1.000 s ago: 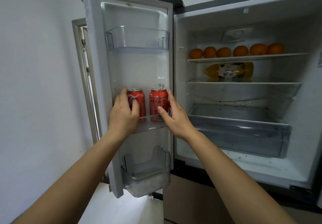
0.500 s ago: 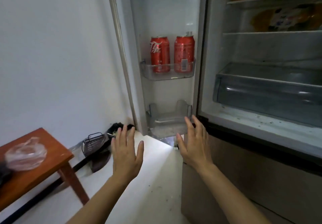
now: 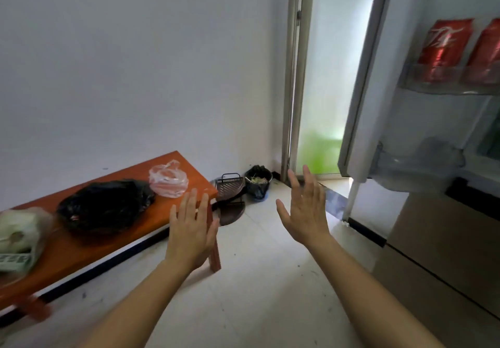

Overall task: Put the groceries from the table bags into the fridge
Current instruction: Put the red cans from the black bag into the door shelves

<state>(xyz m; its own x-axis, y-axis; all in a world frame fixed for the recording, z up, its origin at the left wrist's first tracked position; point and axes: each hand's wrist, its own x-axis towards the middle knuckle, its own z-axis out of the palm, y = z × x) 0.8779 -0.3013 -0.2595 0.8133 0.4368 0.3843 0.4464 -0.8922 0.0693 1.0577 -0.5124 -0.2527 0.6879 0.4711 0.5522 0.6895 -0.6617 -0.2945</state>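
Left hand (image 3: 190, 230): empty, fingers spread, before the table's near corner
Right hand (image 3: 307, 209): empty, splayed above the floor
Table (image 3: 113, 242): black bag (image 3: 104, 207); clear bag (image 3: 168, 179); pale bag (image 3: 19, 235)
Fridge door (image 3: 378, 77): ajar; two red cans (image 3: 443, 53) on its shelf

A second ago both hands were at the two red cans (image 3: 443, 53) on the fridge door shelf (image 3: 446, 88). Now the left hand (image 3: 190, 232) and right hand (image 3: 305, 212) have let go and hang spread and empty over the floor. The view has swung left, bringing in the orange bench (image 3: 108, 242), its black bag (image 3: 102, 207) and clear bag (image 3: 168, 178).
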